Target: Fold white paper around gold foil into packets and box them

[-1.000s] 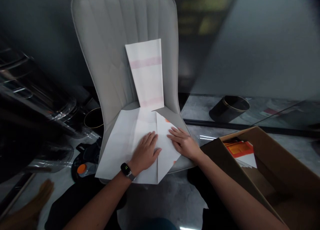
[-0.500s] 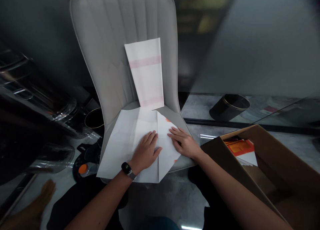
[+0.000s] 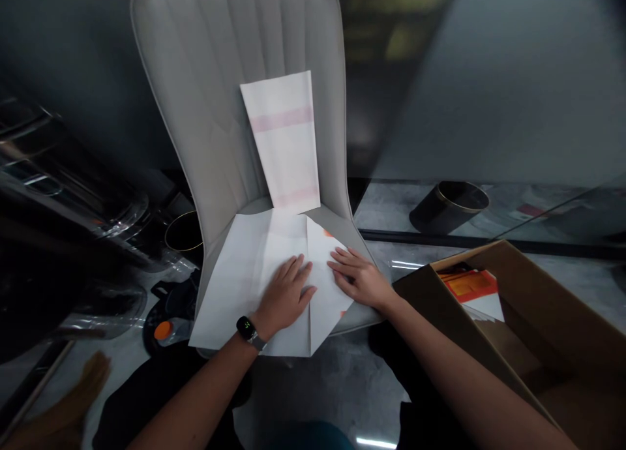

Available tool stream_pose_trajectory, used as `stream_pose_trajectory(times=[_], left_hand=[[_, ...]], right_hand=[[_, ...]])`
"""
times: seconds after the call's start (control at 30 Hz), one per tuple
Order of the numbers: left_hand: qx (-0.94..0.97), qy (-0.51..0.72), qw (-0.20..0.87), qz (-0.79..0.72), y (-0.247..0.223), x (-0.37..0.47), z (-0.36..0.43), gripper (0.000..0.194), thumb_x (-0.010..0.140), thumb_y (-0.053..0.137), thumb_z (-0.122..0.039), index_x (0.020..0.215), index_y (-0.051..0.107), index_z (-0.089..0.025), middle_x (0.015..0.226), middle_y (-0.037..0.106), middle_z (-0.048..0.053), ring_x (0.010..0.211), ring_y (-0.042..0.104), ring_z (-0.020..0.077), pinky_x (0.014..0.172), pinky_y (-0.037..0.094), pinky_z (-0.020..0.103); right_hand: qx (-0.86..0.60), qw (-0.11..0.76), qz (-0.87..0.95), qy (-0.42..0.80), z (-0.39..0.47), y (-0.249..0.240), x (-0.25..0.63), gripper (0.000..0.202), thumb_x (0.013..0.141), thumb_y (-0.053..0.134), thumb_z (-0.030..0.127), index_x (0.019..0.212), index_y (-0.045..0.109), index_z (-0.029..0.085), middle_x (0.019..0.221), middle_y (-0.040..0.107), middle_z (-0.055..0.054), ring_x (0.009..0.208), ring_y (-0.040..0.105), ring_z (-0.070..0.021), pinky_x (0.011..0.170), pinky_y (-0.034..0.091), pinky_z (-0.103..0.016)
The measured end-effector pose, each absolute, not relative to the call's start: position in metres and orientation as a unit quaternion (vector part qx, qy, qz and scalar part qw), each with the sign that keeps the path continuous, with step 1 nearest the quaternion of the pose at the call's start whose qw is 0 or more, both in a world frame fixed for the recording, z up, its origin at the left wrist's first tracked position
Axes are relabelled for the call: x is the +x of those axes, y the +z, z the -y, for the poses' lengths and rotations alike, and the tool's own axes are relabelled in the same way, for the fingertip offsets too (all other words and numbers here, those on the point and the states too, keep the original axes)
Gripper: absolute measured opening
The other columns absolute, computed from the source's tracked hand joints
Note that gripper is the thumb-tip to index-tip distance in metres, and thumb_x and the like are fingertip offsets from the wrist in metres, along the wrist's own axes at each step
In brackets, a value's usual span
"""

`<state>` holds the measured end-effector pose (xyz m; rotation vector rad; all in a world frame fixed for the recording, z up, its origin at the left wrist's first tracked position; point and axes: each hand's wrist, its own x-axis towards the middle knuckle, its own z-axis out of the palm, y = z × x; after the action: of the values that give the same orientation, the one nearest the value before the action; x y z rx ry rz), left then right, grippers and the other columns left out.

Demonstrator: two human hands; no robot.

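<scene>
A large white paper sheet (image 3: 235, 274) lies on the seat of a grey chair (image 3: 195, 78), its right part folded over into a pointed flap with small orange marks. My left hand (image 3: 288, 290), fingers spread, rests flat on the sheet beside the fold edge; a dark watch (image 3: 246, 328) is on that wrist. Flat on the folded flap (image 3: 323, 319) lies my right hand (image 3: 359, 277), its fingers pointing left. Behind, a white folded paper piece (image 3: 286, 143) with pale pink bands leans upright against the backrest.
At the right stands an open cardboard box (image 3: 450, 332) holding orange and white papers (image 3: 472, 287). Black bins (image 3: 447, 209) stand beyond and left of the chair. Another person's hand (image 3: 95, 375) shows at the lower left, near an orange cap (image 3: 163, 330).
The view has shifted slightly. My left fingers are spread a little more; my right hand rests in the same place on the flap.
</scene>
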<state>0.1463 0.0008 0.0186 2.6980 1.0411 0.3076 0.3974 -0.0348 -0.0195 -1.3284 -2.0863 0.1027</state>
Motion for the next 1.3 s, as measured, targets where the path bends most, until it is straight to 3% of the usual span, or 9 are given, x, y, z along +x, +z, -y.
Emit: stream_pose_trajectory(times=[0.27, 0.47, 0.63, 0.9, 1.13, 1.3], left_hand=[[0.923, 0.108, 0.116, -0.351, 0.019, 0.145, -0.004, 0.05, 0.105, 0.045, -0.043, 0.148, 0.047, -0.018, 0.161, 0.04, 0.016, 0.15, 0.036, 0.031, 0.121, 0.035, 0.052], [0.925, 0.097, 0.095, -0.356, 0.02, 0.149, -0.001, 0.054, 0.105, 0.044, -0.039, 0.154, 0.04, -0.017, 0.163, 0.037, 0.016, 0.15, 0.035, 0.0318, 0.122, 0.033, 0.051], [0.931, 0.07, 0.08, -0.35, 0.022, 0.152, 0.0, 0.049, 0.106, 0.042, -0.036, 0.153, 0.045, -0.021, 0.167, 0.032, 0.01, 0.15, 0.033, 0.0353, 0.121, 0.033, 0.053], [0.937, 0.065, 0.09, -0.332, 0.024, 0.152, -0.001, 0.051, 0.107, 0.036, -0.034, 0.156, 0.042, -0.023, 0.163, 0.04, 0.003, 0.15, 0.031, 0.0358, 0.118, 0.034, 0.056], [0.936, 0.082, 0.083, -0.333, 0.023, 0.153, 0.001, 0.05, 0.107, 0.034, -0.033, 0.157, 0.039, -0.028, 0.162, 0.041, 0.003, 0.15, 0.031, 0.0355, 0.118, 0.034, 0.056], [0.94, 0.071, 0.067, -0.328, 0.021, 0.154, 0.0, 0.049, 0.107, 0.034, -0.026, 0.153, 0.046, -0.031, 0.162, 0.042, 0.002, 0.148, 0.033, 0.0386, 0.114, 0.036, 0.059]], right_hand=[[-0.515, 0.325, 0.791, 0.053, 0.035, -0.018, 0.397, 0.035, 0.093, 0.061, 0.018, 0.124, 0.074, 0.029, 0.135, 0.069, -0.006, 0.13, 0.062, -0.0278, 0.118, 0.045, -0.054], [-0.508, 0.331, 0.795, 0.028, 0.033, -0.02, 0.396, 0.031, 0.096, 0.058, 0.021, 0.121, 0.076, 0.024, 0.132, 0.071, -0.009, 0.128, 0.063, -0.0274, 0.115, 0.048, -0.053], [-0.506, 0.337, 0.794, 0.028, 0.033, -0.021, 0.395, 0.031, 0.095, 0.06, 0.02, 0.12, 0.076, 0.027, 0.131, 0.072, -0.005, 0.127, 0.064, -0.0254, 0.117, 0.047, -0.05], [-0.51, 0.332, 0.793, 0.042, 0.035, -0.016, 0.393, 0.031, 0.096, 0.059, 0.019, 0.121, 0.076, 0.027, 0.128, 0.073, -0.005, 0.127, 0.065, -0.0252, 0.115, 0.05, -0.049], [-0.52, 0.327, 0.785, 0.071, 0.043, -0.014, 0.403, 0.034, 0.098, 0.059, 0.022, 0.129, 0.072, 0.026, 0.132, 0.071, -0.008, 0.129, 0.063, -0.0264, 0.115, 0.048, -0.052], [-0.556, 0.313, 0.767, 0.066, 0.055, -0.016, 0.43, 0.031, 0.101, 0.057, 0.025, 0.128, 0.072, 0.023, 0.132, 0.07, -0.01, 0.128, 0.063, -0.0294, 0.115, 0.047, -0.058]])
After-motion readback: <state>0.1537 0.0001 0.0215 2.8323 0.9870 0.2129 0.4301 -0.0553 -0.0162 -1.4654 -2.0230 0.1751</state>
